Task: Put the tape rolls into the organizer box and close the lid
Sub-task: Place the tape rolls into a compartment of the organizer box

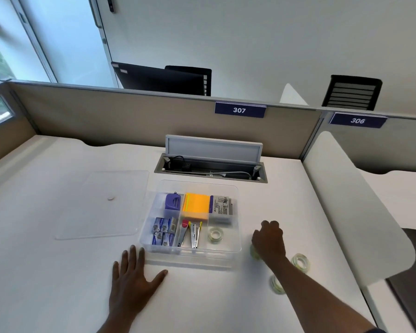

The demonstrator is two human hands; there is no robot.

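- On the far left of the white desk (46, 272) lies the clear lid (101, 205), one only, flat and just beside the organizer box; judged from the task, it sits off to leave the box open for loading, and closing is not yet done
- Nearer the person, the left hand (132, 280) rests palm down on the desk, fingers spread wide and holding nothing, fingertips just short of the box's near left corner; likely bracing the body or ready to steady the box
- At the middle stands the one organizer box (235, 254), clear, open and divided into compartments: a purple item at back left, an orange pad at back centre, a printed packet at back right, four small blue boxes at front left, two staplers at front centre
- Inside the front right compartment lies one tape roll (215, 234), flat, already in place
- Just right of the box, the right hand (268, 239) is curled downward over a second tape roll (254, 253), fingers narrow around it; the roll peeps out under the palm, blurred, so a firm grip cannot be confirmed
- Further right, two loose tape rolls (300, 260) remain on the desk, one behind the forearm and one nearer the person, near each other but apart
- Four tape rolls in all: one boxed, one under the hand, two waiting
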